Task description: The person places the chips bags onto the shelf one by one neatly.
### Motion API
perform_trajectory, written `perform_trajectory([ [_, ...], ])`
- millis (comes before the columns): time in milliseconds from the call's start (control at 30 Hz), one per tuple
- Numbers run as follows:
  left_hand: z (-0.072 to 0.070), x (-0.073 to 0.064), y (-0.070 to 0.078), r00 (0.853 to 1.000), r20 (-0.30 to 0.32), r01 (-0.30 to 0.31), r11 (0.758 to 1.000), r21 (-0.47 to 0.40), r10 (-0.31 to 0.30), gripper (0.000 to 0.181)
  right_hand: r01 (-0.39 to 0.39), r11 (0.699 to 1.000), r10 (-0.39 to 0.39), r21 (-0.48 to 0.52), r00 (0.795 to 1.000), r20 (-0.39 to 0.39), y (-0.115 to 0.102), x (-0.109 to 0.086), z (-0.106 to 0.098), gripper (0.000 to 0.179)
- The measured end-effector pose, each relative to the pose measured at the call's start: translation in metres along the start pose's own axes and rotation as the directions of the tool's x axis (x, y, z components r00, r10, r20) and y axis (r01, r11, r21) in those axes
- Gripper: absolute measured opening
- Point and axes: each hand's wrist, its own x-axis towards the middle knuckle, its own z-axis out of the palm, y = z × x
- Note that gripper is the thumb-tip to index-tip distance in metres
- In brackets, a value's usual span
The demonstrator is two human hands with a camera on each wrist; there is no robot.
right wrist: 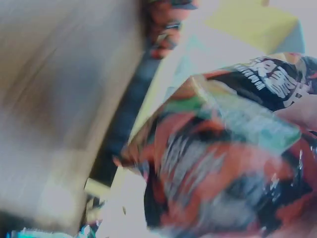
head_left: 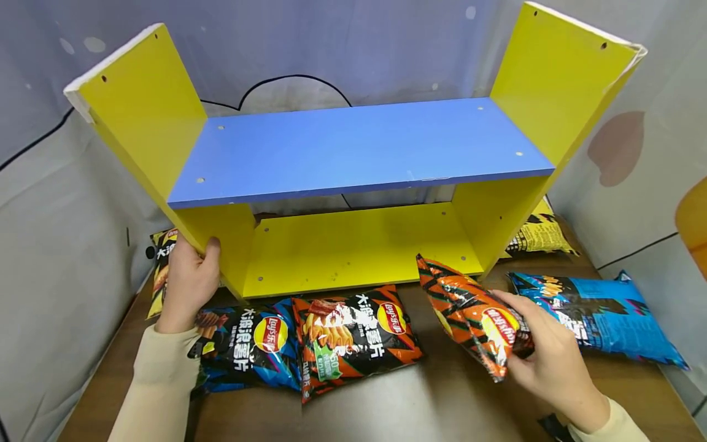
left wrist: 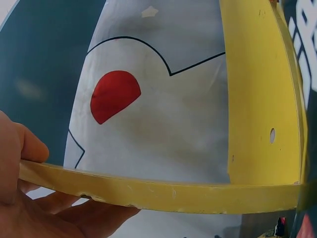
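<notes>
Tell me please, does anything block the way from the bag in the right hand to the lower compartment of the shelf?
Nothing visible does: the right hand holds the orange bag before the open lower compartment; a second orange bag lies to the left.

The orange bag (head_left: 477, 313) at centre right looks like thin plastic film, glossy and crinkled with bright glints. The orange-and-black bag (head_left: 353, 337) at lower centre and the blue bag (head_left: 613, 316) at right share that shiny film. The shelf unit has smooth, painted-looking yellow panels (head_left: 558, 80) and a smooth blue board (head_left: 353, 147) with a soft sheen; its white edging (head_left: 110, 64) looks rough. The brown surface (head_left: 386, 411) shows wood grain under a pale shine. The backdrop (head_left: 331, 49) resembles matt, lightly creased cloth, and the cream sleeve (head_left: 157, 380) at lower left is matt fabric.
</notes>
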Motion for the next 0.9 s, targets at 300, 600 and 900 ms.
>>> perform_trajectory([
  [300, 0.001, 0.001, 0.002, 1.0, 0.006, 0.008, 1.0, -0.001, -0.008, 0.033, -0.503, 0.836, 0.439, 0.219, 0.853, 0.283, 0.011, 0.001, -0.014, 0.057],
  [600, 0.0, 0.0, 0.001, 1.0, 0.004, 0.007, 1.0, 0.001, -0.007, 0.033, -0.88, 0.407, 0.502, 0.245, 0.44, 0.745, 0.048, -0.011, 0.008, 0.09],
  [900, 0.0, -0.001, -0.001, 1.0, 0.014, -0.003, 1.0, 0.004, 0.003, 0.033, -0.875, 0.483, 0.524, 0.029, 0.315, 0.792, 0.062, -0.015, 0.017, 0.098],
])
